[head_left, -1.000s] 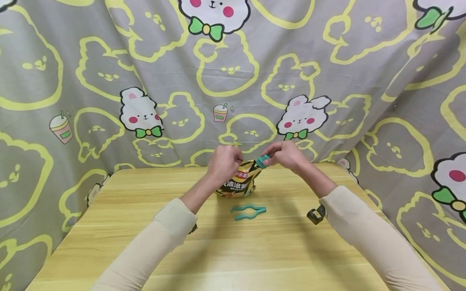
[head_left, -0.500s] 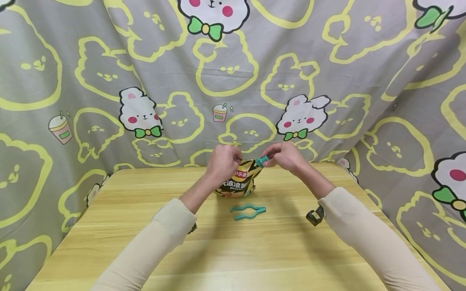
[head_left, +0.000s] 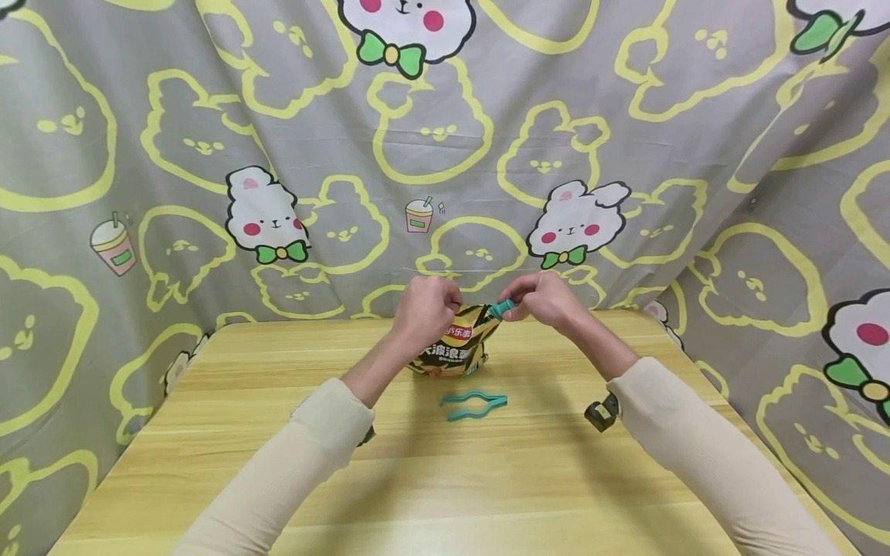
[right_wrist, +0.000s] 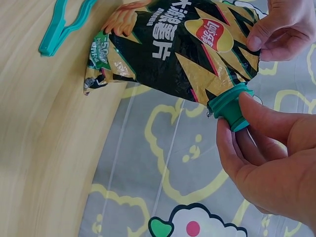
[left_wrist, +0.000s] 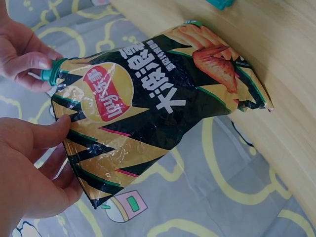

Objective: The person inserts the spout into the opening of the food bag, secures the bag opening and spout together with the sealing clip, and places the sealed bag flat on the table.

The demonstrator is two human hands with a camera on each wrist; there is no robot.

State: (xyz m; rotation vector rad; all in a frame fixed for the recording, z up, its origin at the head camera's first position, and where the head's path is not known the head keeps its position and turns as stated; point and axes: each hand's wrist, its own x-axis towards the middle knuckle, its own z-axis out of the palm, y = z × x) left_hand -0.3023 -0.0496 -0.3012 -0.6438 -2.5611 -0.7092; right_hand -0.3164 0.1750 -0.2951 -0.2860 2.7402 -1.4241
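Note:
A black and gold snack bag (head_left: 448,355) stands upright near the table's back edge, its printed front (left_wrist: 143,98) plain in the left wrist view. My left hand (head_left: 426,309) pinches the bag's top edge between thumb and fingers (left_wrist: 34,170). At the other top corner sits a teal ribbed piece (right_wrist: 231,107), which my right hand (right_wrist: 271,153) pinches between thumb and fingers. Part of that corner is hidden by the teal piece. In front of the bag lies a teal clip-like piece (head_left: 476,405) with two spread arms.
The wooden table (head_left: 445,479) reaches back to a grey curtain (head_left: 334,139) with yellow outlines and cartoon prints, which hangs behind and at both sides. A dark wrist-worn device (head_left: 602,411) shows beside the right sleeve.
Against the earliest frame, the teal ribbed piece sits slightly differently at the bag's corner, and the right hand has shifted very slightly. The left hand keeps its pinch on the bag.

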